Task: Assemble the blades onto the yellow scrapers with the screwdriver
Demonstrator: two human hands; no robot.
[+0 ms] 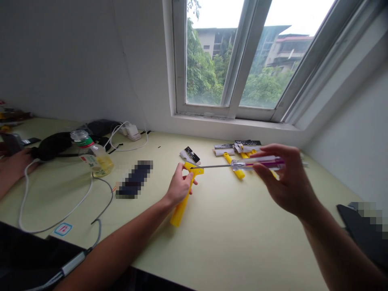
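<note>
A broad bare stretch of the pale green table (230,238) is lying open at six o'clock from the yellow tool (184,198), giving either hand free passage toward the near edge. At twelve to one o'clock, yellow pieces and black-labelled packets (239,149) are crowding the strip under the window wall. At nine o'clock a dark flat item (135,180), a grey cable (104,202), a white cable (26,194) and a tipped bottle (93,155) are blocking the way, and a black object (360,230) is sitting at three o'clock.
</note>
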